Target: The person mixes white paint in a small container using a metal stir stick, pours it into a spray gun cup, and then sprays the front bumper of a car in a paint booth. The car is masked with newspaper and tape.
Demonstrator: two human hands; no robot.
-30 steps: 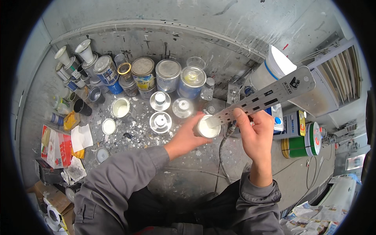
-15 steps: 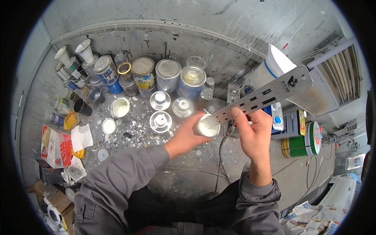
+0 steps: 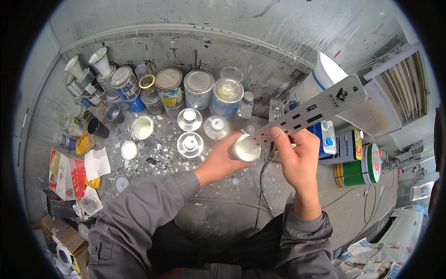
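Note:
My left hand (image 3: 218,160) wraps round a small cup (image 3: 246,153) with white paint in it, held above the paint-spattered work surface. My right hand (image 3: 297,156) grips a long flat mixing stick (image 3: 316,110) with dark slots and a hole at its top end. The stick slants down to the left, its lower tip in the white paint. Just beyond the cup stand two lidded metal cans with spouts, one a silver can (image 3: 190,144). Left of these is an open can (image 3: 142,128) with pale contents. My left fingers on the cup's far side are partly hidden.
Several paint cans (image 3: 199,88) line the back wall. A white bucket (image 3: 320,79) stands at the back right, near a blue can (image 3: 326,138) and a green drum (image 3: 357,166). A red-and-white box (image 3: 67,174) lies at the left. A dark hose (image 3: 263,186) runs right of the cup.
The right hand and the stick have shifted slightly to the left. The left hand and cup stay almost where they were.

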